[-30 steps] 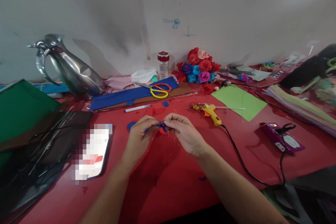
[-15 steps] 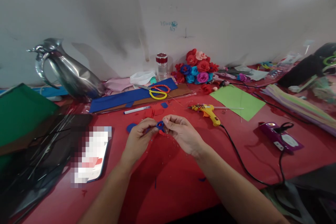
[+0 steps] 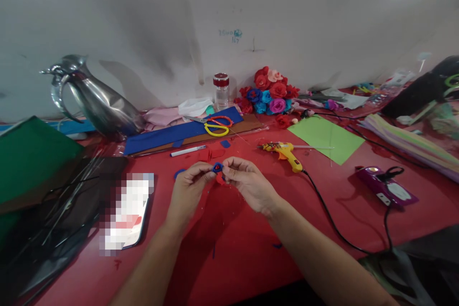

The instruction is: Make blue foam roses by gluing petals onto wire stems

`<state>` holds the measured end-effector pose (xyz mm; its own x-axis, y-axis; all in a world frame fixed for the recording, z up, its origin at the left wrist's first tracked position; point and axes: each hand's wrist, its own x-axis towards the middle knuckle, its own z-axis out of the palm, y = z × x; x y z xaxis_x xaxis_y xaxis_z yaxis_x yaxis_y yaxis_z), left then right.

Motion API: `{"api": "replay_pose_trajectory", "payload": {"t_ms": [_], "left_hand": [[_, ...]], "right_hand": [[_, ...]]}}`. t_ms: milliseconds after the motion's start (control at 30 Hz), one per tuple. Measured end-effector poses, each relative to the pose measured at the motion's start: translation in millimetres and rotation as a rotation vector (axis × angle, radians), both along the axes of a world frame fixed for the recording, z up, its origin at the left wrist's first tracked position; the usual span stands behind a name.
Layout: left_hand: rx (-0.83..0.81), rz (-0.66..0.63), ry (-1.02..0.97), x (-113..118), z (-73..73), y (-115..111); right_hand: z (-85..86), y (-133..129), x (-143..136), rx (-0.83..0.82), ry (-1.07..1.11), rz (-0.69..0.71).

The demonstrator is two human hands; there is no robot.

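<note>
Between my two hands is a small rolled blue flower (image 3: 217,168) with a red centre. My left hand (image 3: 191,184) pinches its left side with thumb and fingers. On the right side, my right hand (image 3: 244,179) has its fingertips closed on the flower's edge. A red strip (image 3: 220,180) hangs just below the flower. Partly behind my left hand lies a blue round piece (image 3: 178,172). Red scraps (image 3: 211,154) and a small blue scrap (image 3: 225,144) rest on the red table beyond my fingers.
A yellow glue gun (image 3: 289,155) lies right of my hands, its cord running to a purple power strip (image 3: 387,186). Scissors (image 3: 215,126), a pen (image 3: 188,150), a steel jug (image 3: 103,100), a jar (image 3: 221,92), paper flowers (image 3: 268,91) and a phone (image 3: 132,215) surround the work area.
The blue flower has tilted slightly between my fingers and moved a little up and left. The view has shifted slightly.
</note>
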<state>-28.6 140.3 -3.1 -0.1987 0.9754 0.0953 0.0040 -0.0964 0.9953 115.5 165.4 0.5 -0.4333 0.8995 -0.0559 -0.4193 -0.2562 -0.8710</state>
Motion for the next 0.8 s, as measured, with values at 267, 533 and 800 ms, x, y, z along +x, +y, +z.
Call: {"api": "replay_pose_trajectory", "payload": {"t_ms": [267, 533, 800], "left_hand": [[-0.126, -0.096, -0.326, 7.7, -3.5, -2.2], [-0.211, -0.06, -0.487, 8.6, -6.2, -0.3], [-0.166, 0.001, -0.488, 11.4, -9.4, 0.7]], "right_hand": [[-5.8, 4.7, -0.9, -0.042, 0.01, -0.048], [-12.1, 9.2, -2.5, -0.119, 0.008, -0.154], [-16.1, 1.3, -11.3, 0.039, -0.147, -0.129]]}}
